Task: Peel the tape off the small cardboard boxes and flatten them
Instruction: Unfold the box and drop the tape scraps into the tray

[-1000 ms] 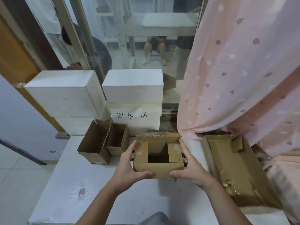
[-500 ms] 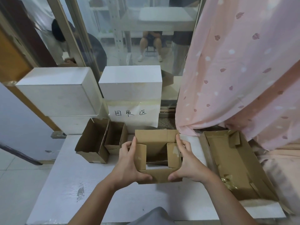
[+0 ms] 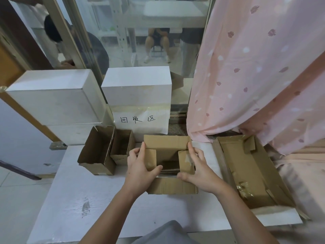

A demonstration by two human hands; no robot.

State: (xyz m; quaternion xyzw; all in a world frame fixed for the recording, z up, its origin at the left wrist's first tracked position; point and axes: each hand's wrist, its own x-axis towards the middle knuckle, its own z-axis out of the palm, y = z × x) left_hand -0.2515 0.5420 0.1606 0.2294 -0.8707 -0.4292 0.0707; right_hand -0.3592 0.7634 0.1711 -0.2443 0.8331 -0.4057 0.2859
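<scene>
Head view, looking down: small brown cardboard box [image 3: 169, 162], flaps spread open, near flap [image 3: 171, 186] lying flat toward the body, far flap [image 3: 166, 142] standing up, side flaps folded inward. Box at the middle of the white bench [image 3: 73, 199], resting on it or just above; cannot tell which. Patch of clear tape [image 3: 188, 158] on the right inner flap.

Left hand [image 3: 140, 166] grasping the box's left side: fingers along the outer left wall, thumb hooked over the left inner flap. Right hand [image 3: 198, 168] grasping the right side the same way: fingers up the outer right wall, thumb laid at the near edge of the right inner flap. Each grip closed on cardboard, neither released.

Just left of the box, two more open brown cardboard boxes: a larger one [image 3: 97, 152] tipped on its side, a smaller one [image 3: 122, 147] touching it. To the right, near the bench edge, a long shallow brown cardboard tray [image 3: 249, 171] with crumpled tape scraps [image 3: 244, 189] inside.

Behind, two white foam blocks [image 3: 54, 101] and a white paper sign with black handwritten characters [image 3: 139, 119]. On the right, a pink patterned curtain [image 3: 255, 76] hanging down to the bench. Beyond the glass [image 3: 140, 32], seated legs of a person [image 3: 158, 44].
</scene>
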